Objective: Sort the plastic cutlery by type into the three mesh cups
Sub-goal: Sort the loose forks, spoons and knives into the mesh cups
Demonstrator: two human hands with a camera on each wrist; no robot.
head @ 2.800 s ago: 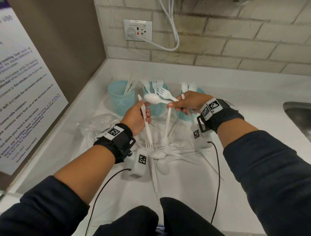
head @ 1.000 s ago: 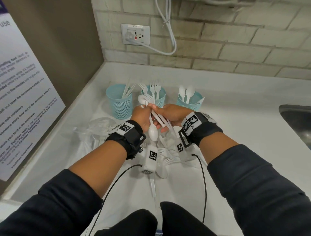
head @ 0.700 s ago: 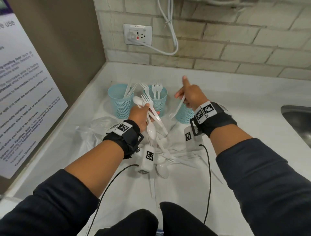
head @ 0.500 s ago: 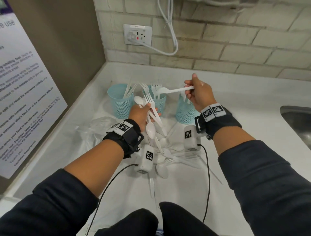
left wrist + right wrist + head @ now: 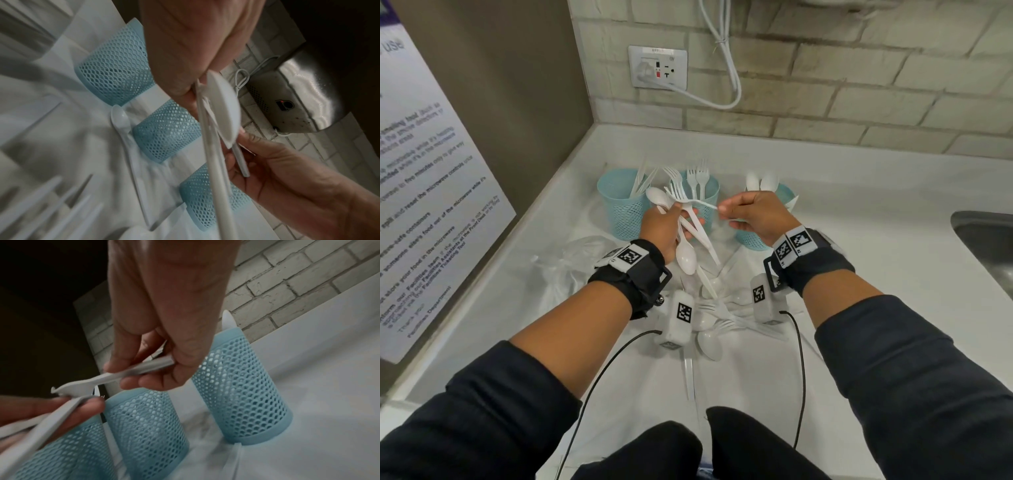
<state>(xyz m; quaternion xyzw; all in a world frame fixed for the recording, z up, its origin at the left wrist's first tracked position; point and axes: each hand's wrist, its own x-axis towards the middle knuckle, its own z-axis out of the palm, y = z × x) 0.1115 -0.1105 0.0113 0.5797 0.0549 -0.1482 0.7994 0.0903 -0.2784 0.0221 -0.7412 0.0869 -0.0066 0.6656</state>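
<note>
Between the grips: a white plastic fork (image 5: 690,201) spanned the gap, tines by the left hand, handle end pinched by the right.
Right grip: the right hand (image 5: 755,216) had thumb and fingertips closed on the fork's handle, plain in the right wrist view (image 5: 144,366).
Left grip: the left hand (image 5: 666,229) was curled around a bundle of cutlery (image 5: 693,240), with a spoon bowl sticking out above the fist and another hanging below it.
Behind the grips: three blue mesh cups stood in a row on the bench (image 5: 859,205).
Left cup (image 5: 619,209): held knives, beyond the left grip.
Middle cup (image 5: 705,192): held forks, tines up, behind the spanning fork.
Right cup (image 5: 751,238): held spoons, partly hidden behind the right grip.
Below the grips: a loose pile of cutlery (image 5: 722,318) lay on the bench, forks and spoons mixed.
Left of the left grip: a crumpled clear plastic bag (image 5: 571,260) lay on the bench.
</note>
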